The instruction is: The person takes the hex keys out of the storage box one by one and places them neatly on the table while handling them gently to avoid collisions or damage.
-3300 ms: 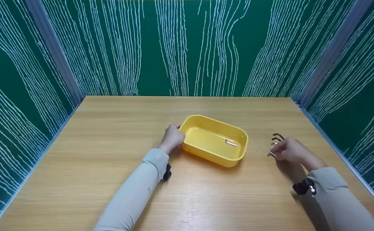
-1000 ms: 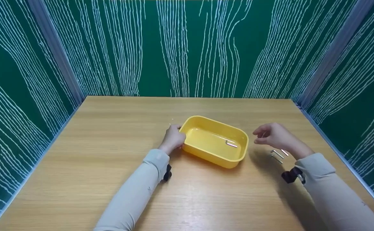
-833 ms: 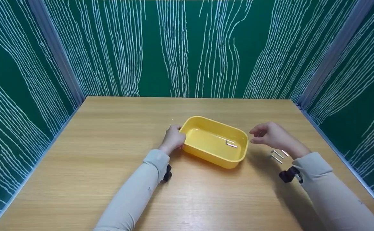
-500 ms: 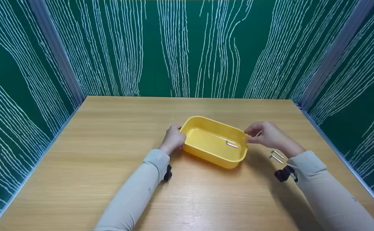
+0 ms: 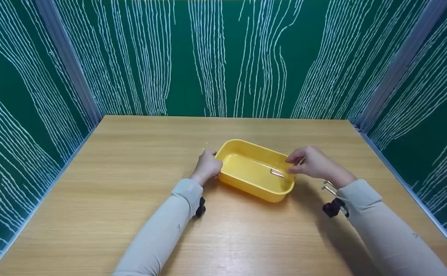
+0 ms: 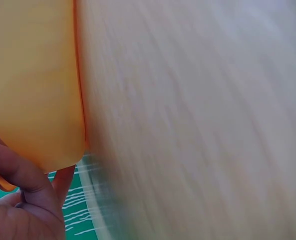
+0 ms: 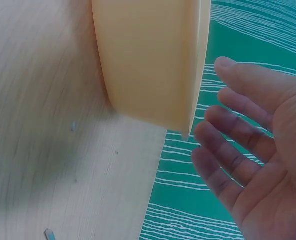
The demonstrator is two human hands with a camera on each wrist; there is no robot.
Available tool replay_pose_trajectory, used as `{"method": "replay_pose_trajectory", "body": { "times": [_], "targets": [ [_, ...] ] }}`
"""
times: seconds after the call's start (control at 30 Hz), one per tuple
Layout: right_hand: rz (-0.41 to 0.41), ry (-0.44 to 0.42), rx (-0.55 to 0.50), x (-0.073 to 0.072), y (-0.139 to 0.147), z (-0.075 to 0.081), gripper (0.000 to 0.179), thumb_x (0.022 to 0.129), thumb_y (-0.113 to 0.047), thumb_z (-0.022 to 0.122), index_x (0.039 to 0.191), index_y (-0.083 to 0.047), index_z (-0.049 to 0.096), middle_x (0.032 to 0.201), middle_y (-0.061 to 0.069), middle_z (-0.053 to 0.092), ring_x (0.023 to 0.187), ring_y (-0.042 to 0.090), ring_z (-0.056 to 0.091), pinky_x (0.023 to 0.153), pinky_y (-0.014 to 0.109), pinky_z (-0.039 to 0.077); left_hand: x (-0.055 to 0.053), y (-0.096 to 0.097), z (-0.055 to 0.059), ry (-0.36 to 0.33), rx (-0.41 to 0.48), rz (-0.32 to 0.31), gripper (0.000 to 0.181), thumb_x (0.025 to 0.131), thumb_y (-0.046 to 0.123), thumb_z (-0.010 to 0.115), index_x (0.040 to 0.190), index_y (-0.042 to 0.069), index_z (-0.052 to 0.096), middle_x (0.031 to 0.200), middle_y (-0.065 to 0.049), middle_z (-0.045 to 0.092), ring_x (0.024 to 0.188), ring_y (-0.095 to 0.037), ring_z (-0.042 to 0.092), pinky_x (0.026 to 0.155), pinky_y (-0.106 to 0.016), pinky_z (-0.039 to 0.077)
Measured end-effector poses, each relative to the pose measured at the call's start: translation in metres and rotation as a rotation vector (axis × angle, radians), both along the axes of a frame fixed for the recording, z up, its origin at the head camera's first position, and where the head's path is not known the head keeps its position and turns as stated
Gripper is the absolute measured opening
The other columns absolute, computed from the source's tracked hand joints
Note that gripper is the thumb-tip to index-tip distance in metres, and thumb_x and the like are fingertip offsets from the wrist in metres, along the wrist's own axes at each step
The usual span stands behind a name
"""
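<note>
My left hand (image 5: 208,165) grips the left end of a yellow plastic box (image 5: 242,183), thumb on the near outer side of the rim. Inside the box, towards its right end, lies one silver hex key (image 5: 277,173). Over the box's right rim reaches my right hand (image 5: 311,163), with thumb and fingertips parted. The right wrist view shows its fingers loosely bent, with nothing visible between them. Just below the right wrist, another hex key (image 5: 329,190) lies on the table, with a second one beside it, both partly covered by the arm.
The wooden table (image 5: 223,237) carries the box and keys. Green walls (image 5: 185,76) with pale wavy lines stand at the back and both sides. Tiny pale specks (image 5: 205,145) show beyond my left hand.
My right hand has left the row of hex keys at the right and moved left to over the box's right rim. My left hand and the key in the box have hardly moved.
</note>
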State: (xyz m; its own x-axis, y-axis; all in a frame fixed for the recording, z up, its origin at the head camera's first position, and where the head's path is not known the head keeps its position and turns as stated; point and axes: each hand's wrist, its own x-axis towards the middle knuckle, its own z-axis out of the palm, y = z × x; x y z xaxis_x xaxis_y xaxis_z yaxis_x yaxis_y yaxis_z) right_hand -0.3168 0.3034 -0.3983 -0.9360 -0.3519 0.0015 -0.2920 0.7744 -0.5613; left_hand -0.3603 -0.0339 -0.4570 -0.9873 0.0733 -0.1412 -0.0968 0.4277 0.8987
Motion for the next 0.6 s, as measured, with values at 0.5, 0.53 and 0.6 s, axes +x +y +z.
{"method": "replay_pose_trajectory", "body": {
  "times": [0.5, 0.53, 0.6],
  "targets": [
    [0.029, 0.012, 0.065, -0.007, -0.012, -0.006, 0.029, 0.092, -0.012, 0.087, 0.117, 0.002, 0.081, 0.117, 0.023, 0.077, 0.098, 0.029, 0.069, 0.100, 0.054, 0.064, -0.003, 0.000, -0.001, -0.009, -0.025, 0.005, 0.049, 0.097, -0.004, 0.052, 0.144, 0.004, 0.065, 0.070, -0.004, 0.059, 0.043, -0.011, 0.049, 0.040, -0.020, 0.043],
    [0.037, 0.022, 0.069, -0.007, -0.013, -0.007, 0.029, 0.092, -0.012, 0.087, 0.116, 0.002, 0.081, 0.117, 0.023, 0.077, 0.099, 0.029, 0.069, 0.100, 0.054, 0.064, -0.004, 0.000, -0.001, -0.009, -0.027, 0.006, 0.049, 0.097, -0.004, 0.052, 0.143, 0.004, 0.065, 0.069, -0.004, 0.059, 0.043, -0.011, 0.049, 0.039, -0.020, 0.042],
    [0.046, 0.032, 0.078, -0.009, -0.014, -0.008, 0.028, 0.091, -0.012, 0.087, 0.115, 0.002, 0.082, 0.115, 0.023, 0.078, 0.098, 0.030, 0.069, 0.099, 0.054, 0.064, -0.004, 0.000, -0.001, -0.007, -0.029, 0.006, 0.049, 0.096, -0.004, 0.051, 0.142, 0.004, 0.066, 0.067, -0.004, 0.058, 0.042, -0.010, 0.048, 0.039, -0.020, 0.042]
  ]
}}
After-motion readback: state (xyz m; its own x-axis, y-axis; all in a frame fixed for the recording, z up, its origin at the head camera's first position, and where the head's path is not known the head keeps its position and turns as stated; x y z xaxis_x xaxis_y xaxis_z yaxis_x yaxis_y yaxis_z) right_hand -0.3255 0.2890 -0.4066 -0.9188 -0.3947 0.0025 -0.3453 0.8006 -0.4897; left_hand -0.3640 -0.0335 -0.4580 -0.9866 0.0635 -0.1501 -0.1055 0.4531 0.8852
